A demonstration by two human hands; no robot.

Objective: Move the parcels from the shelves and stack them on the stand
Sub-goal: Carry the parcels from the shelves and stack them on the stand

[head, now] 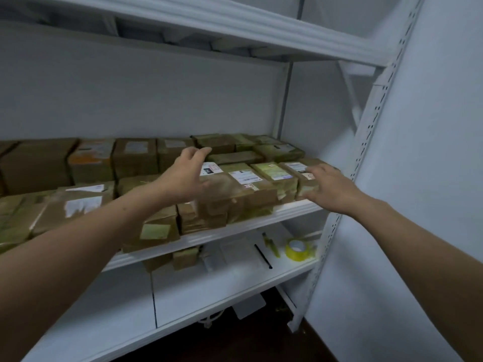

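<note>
Several brown taped parcels with white labels fill the middle shelf (295, 210) of a white rack. At the shelf's right end lies a row of flat parcels (251, 182). My left hand (187, 176) hovers over the left side of that row, fingers relaxed and slightly spread, holding nothing. My right hand (330, 188) reaches to the rightmost parcel (303, 176), its fingers straight and close to the parcel's right edge; whether they touch it is unclear. The stand is not in view.
Taller boxes (91, 160) stand at the back left of the middle shelf. On the lower shelf (235, 283) lie a yellow tape roll (296, 249), a black pen (262, 256), papers and small parcels (184, 257). A white wall (418, 205) closes the right side.
</note>
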